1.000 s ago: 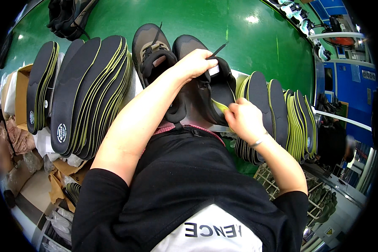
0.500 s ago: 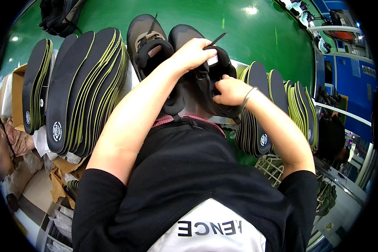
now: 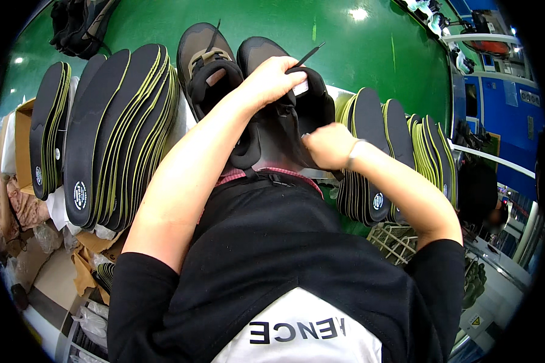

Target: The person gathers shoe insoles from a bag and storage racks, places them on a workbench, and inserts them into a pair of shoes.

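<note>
- Left hand (image 3: 271, 78) is curled over the tongue of the black shoe (image 3: 287, 115), fingers pinched on it, a lace tip poking out at 1 o'clock from the knuckles.
- Right hand (image 3: 328, 145) is a closed fist at the shoe's collar, about 4 o'clock from the left hand; can't tell what it's gripping.
- The black shoe sits dead centre, toe pointing to 12, heel against the person's chest.
- A brown shoe (image 3: 207, 63) stands just beside it at 9 o'clock.
- Insoles (image 3: 112, 133) are stacked on edge out at 9 o'clock, and more insoles (image 3: 378, 157) at 3 o'clock.
- Green floor (image 3: 369, 48) behind everything.
</note>
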### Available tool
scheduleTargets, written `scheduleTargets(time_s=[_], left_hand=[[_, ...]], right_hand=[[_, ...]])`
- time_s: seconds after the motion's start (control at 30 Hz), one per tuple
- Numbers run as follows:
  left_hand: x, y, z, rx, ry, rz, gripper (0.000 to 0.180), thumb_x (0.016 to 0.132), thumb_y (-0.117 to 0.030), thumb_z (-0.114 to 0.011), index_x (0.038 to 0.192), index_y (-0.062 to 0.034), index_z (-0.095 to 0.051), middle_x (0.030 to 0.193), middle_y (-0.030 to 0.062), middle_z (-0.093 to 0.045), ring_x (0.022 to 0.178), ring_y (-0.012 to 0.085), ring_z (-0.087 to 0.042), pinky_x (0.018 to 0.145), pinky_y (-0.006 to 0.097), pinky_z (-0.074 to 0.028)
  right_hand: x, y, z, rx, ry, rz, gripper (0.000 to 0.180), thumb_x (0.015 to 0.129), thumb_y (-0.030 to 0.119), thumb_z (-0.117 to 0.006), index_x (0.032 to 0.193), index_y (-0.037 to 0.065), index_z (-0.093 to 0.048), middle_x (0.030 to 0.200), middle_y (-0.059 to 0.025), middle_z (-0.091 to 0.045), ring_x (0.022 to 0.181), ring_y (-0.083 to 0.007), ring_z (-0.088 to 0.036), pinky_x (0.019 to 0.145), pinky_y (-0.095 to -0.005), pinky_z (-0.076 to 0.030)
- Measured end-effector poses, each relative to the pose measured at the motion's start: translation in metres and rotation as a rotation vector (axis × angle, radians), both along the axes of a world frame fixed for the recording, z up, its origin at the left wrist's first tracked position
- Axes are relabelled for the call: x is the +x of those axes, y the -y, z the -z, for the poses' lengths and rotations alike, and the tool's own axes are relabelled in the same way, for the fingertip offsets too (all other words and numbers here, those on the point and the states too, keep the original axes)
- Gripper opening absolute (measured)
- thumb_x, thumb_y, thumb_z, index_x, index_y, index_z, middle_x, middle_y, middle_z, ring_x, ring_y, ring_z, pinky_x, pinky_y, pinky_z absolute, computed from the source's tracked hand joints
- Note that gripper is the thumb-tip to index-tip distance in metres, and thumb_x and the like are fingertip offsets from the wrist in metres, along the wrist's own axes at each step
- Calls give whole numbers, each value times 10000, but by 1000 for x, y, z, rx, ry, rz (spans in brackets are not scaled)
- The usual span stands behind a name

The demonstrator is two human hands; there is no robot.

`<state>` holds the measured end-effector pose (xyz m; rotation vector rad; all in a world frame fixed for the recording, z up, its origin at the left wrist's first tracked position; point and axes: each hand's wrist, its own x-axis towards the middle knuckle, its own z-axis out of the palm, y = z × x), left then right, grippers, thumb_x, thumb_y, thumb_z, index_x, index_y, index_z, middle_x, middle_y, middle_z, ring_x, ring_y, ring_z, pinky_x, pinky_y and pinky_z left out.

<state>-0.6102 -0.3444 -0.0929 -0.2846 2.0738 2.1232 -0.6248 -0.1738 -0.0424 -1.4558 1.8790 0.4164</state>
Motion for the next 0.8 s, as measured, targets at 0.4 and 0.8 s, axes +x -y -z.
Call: scheduleTargets(time_s=[0.4, 0.8], left_hand=[[-1, -2, -1, -3, 4, -2, 267, 778, -145, -543, 987, 21, -551, 874, 39, -593, 795, 89, -522, 746, 225, -413], [4, 1, 0, 142, -15, 2, 242, 791, -144, -538, 972, 16, -558, 874, 29, -592, 788, 79, -521, 746, 217, -415]], right_hand=[[1, -3, 3, 338, 157, -110, 519, 620, 199, -545, 1003, -128, -417, 667, -180, -584, 769, -304, -577, 949, -408, -241], [-3, 14, 89, -469, 740, 1106, 255, 798, 142, -448, 970, -28, -532, 879, -133, -582, 827, -208, -534, 774, -289, -401]])
